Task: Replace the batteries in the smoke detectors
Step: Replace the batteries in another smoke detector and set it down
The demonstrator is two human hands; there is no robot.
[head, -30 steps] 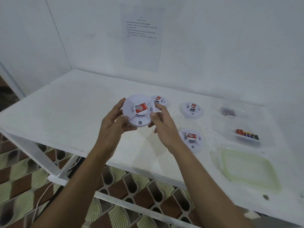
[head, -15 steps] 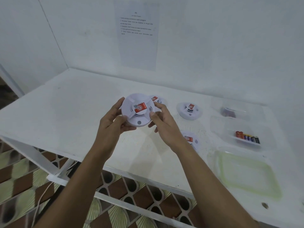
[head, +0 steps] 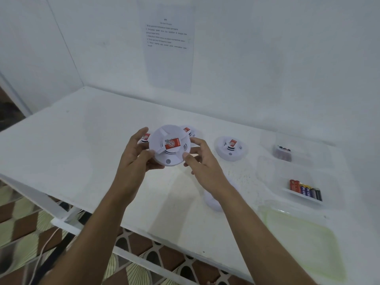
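Note:
A round white smoke detector (head: 170, 146) with a red label is held above the white table (head: 82, 145), face towards me. My left hand (head: 137, 159) grips its left rim and my right hand (head: 200, 159) pinches its right rim. Behind it, two more detectors peek out: one (head: 145, 137) by my left fingers, another (head: 188, 130) past the held one's top edge. A third detector (head: 231, 148) sits to the right. A further detector (head: 213, 202) lies mostly hidden under my right forearm. Several batteries (head: 305, 191) lie in a clear tray.
At the right stand a clear container with dark items (head: 283, 152), the clear battery tray (head: 273, 177) and a greenish lid (head: 302, 239). A printed instruction sheet (head: 167, 48) hangs on the back wall. The table's front edge runs across below my forearms.
The held detector has turned slightly between my hands and stays at about the same height. The view has shifted, so my right forearm now covers the near detector.

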